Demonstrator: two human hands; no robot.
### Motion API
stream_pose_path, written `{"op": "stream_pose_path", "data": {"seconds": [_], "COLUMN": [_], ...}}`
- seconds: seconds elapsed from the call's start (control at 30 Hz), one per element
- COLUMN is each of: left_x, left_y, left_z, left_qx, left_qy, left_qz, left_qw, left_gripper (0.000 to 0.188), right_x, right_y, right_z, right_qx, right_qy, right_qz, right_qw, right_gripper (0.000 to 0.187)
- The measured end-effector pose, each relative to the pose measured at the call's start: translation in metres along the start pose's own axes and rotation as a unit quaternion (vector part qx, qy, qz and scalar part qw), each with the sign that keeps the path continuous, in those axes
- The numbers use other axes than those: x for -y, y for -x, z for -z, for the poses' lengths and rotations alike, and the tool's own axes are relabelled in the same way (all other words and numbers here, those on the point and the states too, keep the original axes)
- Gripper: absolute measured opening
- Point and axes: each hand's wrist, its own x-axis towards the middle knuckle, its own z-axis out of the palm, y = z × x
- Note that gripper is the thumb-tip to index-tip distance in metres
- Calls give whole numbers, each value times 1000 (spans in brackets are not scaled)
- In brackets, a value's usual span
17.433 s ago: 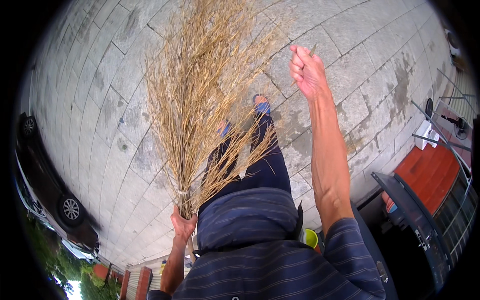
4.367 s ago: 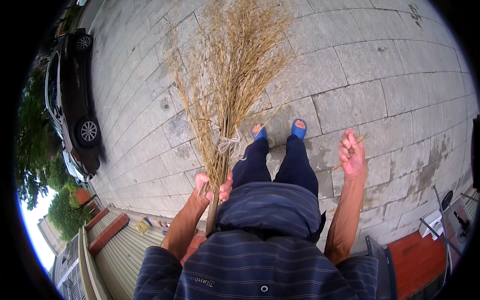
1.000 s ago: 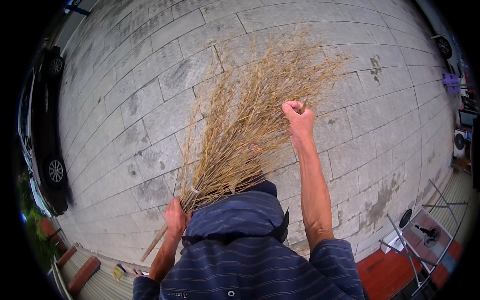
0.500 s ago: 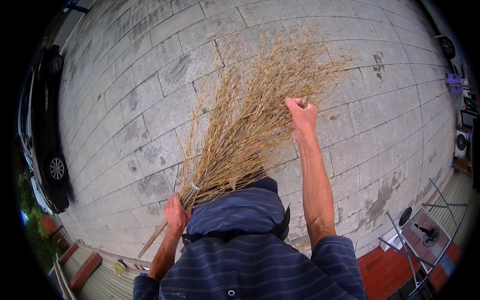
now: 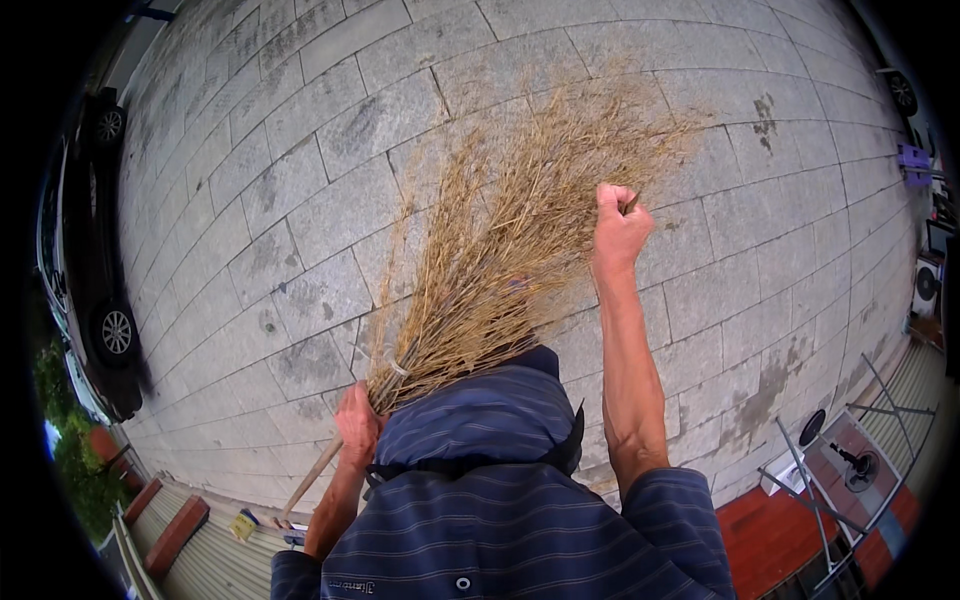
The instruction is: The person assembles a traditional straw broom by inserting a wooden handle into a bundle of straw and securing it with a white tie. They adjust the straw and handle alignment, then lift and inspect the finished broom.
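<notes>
A large broom of dry tan twigs (image 5: pixel 500 230) lies across my lap, its bristles fanned toward the far right. A pale tie (image 5: pixel 398 370) binds the twigs at their narrow end. My left hand (image 5: pixel 358 425) is closed round the broom just below that tie. From under it the wooden handle (image 5: pixel 313 478) slants down to the left. At the right edge of the bristles my right hand (image 5: pixel 622 228) makes a fist. A short brown stub (image 5: pixel 631 204) pokes out of its top; too little shows to name it.
Grey stone paving (image 5: pixel 300 190) spreads under and beyond the broom. A dark car (image 5: pixel 100 270) stands at the far left. On the right are a metal-framed stand (image 5: pixel 815 500), a fan (image 5: pixel 860 468), a red board (image 5: pixel 770 535) and a purple stool (image 5: pixel 912 165).
My right fist has moved slightly right and up along the bristle edge. The bristles have shifted a little and look blurred. My left hand keeps its grip.
</notes>
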Motion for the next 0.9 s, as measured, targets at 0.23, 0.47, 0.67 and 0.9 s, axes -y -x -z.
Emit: {"op": "stream_pose_path", "data": {"seconds": [0.23, 0.47, 0.67, 0.9], "left_x": [2, -7, -10, 20], "left_y": [9, 4, -26, -42], "left_z": [-9, -6, -4, -15], "left_qx": [4, 42, 75, 89], "left_qy": [25, 24, 26, 36], "left_qz": [27, 125, 234, 315], "left_qw": [999, 991, 969, 944], "left_gripper": [53, 53, 46, 45], "right_x": [9, -9, -42, -51], "right_y": [-47, -21, -3, 3], "right_z": [68, 109, 130, 158], "right_qx": [139, 204, 190, 151], "right_qy": [-284, -449, -532, -527], "right_qz": [-172, -263, -313, -318], "right_qw": [933, 829, 764, 773], "right_gripper": [24, 22, 23, 23]}}
